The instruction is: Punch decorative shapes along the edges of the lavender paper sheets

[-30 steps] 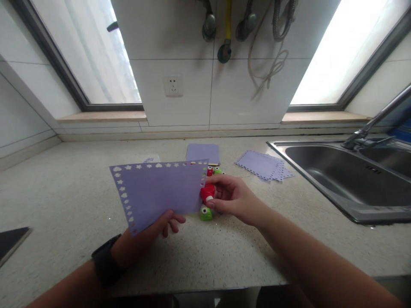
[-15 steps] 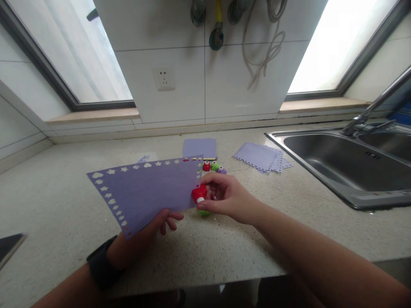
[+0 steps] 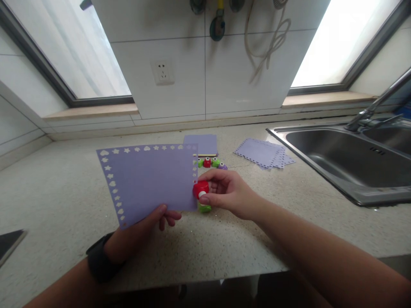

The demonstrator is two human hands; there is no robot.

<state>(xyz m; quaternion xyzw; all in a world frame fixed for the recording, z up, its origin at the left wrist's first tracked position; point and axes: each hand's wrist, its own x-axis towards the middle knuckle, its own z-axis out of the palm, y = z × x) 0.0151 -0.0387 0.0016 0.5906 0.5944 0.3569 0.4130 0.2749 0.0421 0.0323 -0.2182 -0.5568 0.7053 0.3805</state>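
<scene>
My left hand (image 3: 165, 216) supports a purple sheet of paper (image 3: 150, 182) from below, its thumb on the front face and the fingers partly hidden behind. Cut-out hearts, stars and flowers line the sheet's top, left and right edges. In my right hand (image 3: 224, 190) is a red craft punch (image 3: 201, 188) with a white part under the thumb. The punch sits at the sheet's right edge, below the holes there. Just under it a green punch (image 3: 204, 208) rests on the counter. Behind my right hand stand several small punches (image 3: 207, 162) in red, green and purple.
A stack of purple paper (image 3: 201, 142) lies near the wall. To its right are several fanned sheets with punched borders (image 3: 258, 152). The steel sink (image 3: 321, 171) with its faucet (image 3: 362, 117) takes up the right side. A dark flat object (image 3: 11, 244) is at the left edge.
The sheet has turned more upright and level, its lower left corner rising. The red punch stays at the right edge in my right hand. The camera view has shifted slightly.
</scene>
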